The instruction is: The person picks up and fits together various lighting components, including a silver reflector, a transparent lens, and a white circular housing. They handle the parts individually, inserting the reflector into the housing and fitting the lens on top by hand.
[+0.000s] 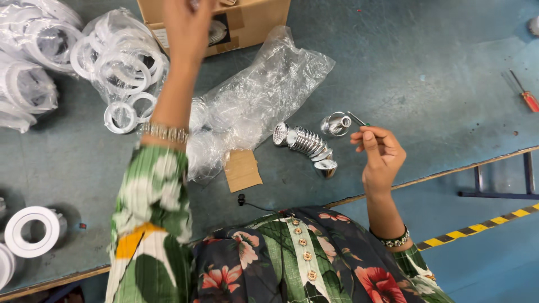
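Note:
My left hand [188, 25] reaches far forward to the open cardboard box [252, 19] at the table's back edge; its fingers are cut off by the frame, so what it holds is hidden. My right hand [379, 151] is closed on a thin screwdriver [356, 118] with a green handle, its metal tip pointing toward a single shiny chrome reflector cup [335, 124]. Just left of that hand lies a nested stack of chrome reflector cups [306, 144] on its side.
Crumpled clear plastic bags [258, 95] lie mid-table beside a cardboard scrap [242, 170]. Bags of white plastic rings [120, 62] sit at back left, and a white round housing [32, 231] at front left. A red-handled screwdriver [522, 92] lies at far right. The table edge [449, 168] runs behind my right hand.

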